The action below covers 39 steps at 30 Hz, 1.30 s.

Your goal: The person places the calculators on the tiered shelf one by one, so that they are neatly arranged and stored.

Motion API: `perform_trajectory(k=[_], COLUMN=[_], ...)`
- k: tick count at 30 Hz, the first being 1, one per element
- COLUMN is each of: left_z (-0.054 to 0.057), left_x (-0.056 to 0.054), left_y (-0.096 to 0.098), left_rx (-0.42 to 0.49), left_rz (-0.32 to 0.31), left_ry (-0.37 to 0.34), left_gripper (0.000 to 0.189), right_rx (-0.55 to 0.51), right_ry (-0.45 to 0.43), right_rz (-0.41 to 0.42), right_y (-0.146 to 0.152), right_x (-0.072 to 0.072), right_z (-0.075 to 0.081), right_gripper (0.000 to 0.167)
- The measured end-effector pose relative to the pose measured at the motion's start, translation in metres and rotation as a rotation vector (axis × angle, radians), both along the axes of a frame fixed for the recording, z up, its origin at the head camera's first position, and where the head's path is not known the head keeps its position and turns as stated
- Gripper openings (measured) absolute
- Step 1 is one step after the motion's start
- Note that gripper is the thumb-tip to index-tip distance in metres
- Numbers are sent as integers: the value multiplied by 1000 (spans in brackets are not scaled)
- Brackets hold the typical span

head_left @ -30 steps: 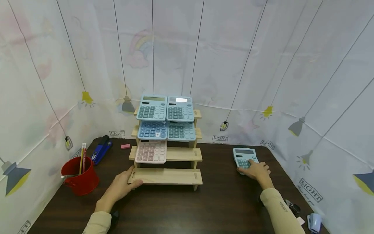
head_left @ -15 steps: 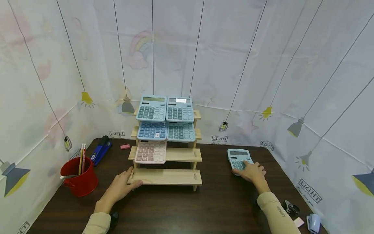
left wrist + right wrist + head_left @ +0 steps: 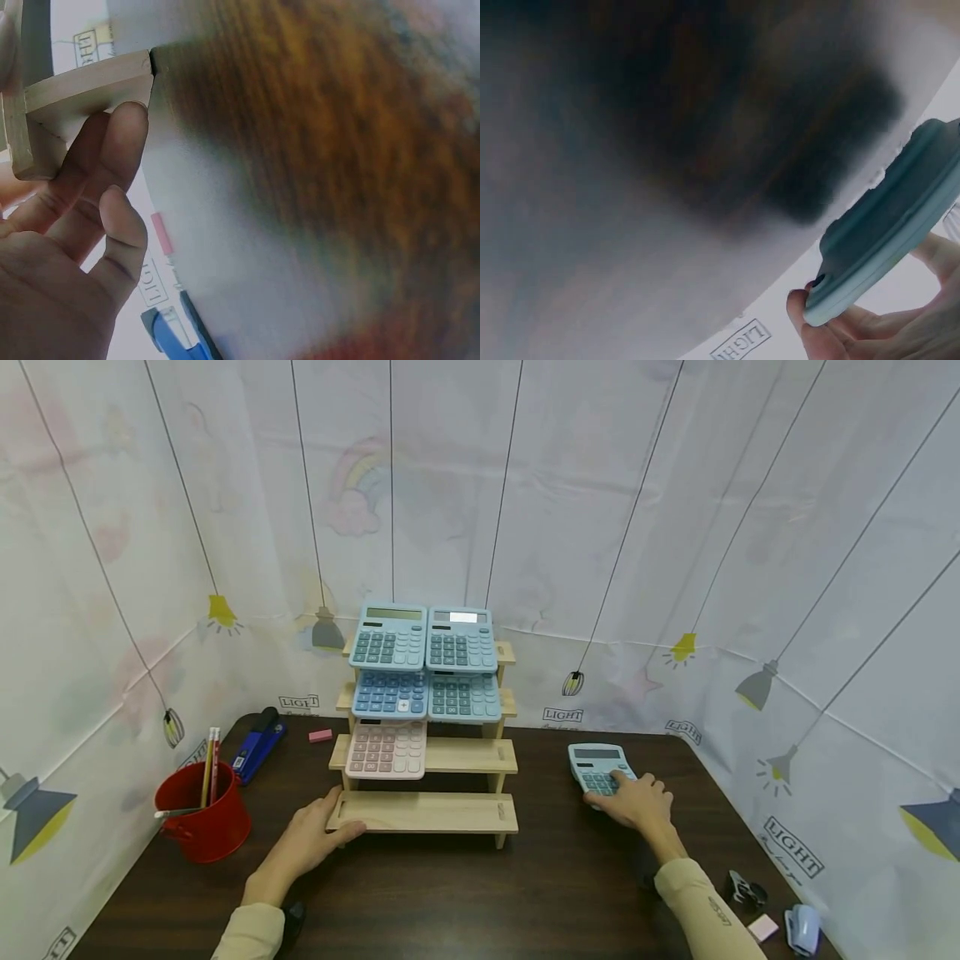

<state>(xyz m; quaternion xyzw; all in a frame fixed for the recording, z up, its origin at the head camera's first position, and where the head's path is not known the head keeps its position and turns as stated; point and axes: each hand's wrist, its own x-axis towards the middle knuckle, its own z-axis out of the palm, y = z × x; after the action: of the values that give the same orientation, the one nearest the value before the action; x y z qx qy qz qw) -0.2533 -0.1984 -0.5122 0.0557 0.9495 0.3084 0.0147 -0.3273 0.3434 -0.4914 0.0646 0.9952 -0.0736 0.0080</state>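
In the head view my left hand [image 3: 303,839] holds the left end of the lowest step of a wooden tiered rack [image 3: 450,810]. The left wrist view shows fingers [image 3: 124,142] around its end piece [image 3: 90,82]. On the rack, two light-blue calculators [image 3: 388,635] fill the top step, and a blue calculator [image 3: 390,695] and a teal-keyed one [image 3: 465,697] the second. A pink calculator [image 3: 386,750] lies on the third. At right, my right hand [image 3: 637,802] grips a light-blue calculator [image 3: 596,762] by its near end; the right wrist view shows it edge-on [image 3: 885,232].
A red bucket [image 3: 213,827] with pencils stands at left, near a blue stapler [image 3: 258,747] and a pink eraser [image 3: 320,736]. At lower right lie a black-and-silver item [image 3: 746,891], a pale pink block [image 3: 762,928] and a light-blue stapler-like item [image 3: 802,931]. A printed cloth encloses the dark table [image 3: 480,902].
My right hand has moved left across the table side with the light-blue calculator in it. The left hand stays at the rack, which has not moved.
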Motion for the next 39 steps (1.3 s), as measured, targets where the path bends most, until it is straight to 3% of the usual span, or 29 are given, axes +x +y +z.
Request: perform_trajectory(k=[8, 16, 27, 39], left_z=[0, -4, 3, 3], left_x=[-1, 2, 1, 3], left_y=[0, 2, 1, 1], left_rx=[0, -1, -12, -24], left_rz=[-7, -8, -6, -2], left_ry=[0, -10, 5, -12], left_gripper=[103, 104, 104, 105], right_rx=[11, -8, -54, -46], right_ry=[76, 125, 239, 377], right_rz=[29, 48, 34, 106], right_y=[-16, -36, -67, -102], right_x=[15, 41, 72, 103], right_z=[10, 29, 44, 60], right_gripper=[97, 95, 86, 80])
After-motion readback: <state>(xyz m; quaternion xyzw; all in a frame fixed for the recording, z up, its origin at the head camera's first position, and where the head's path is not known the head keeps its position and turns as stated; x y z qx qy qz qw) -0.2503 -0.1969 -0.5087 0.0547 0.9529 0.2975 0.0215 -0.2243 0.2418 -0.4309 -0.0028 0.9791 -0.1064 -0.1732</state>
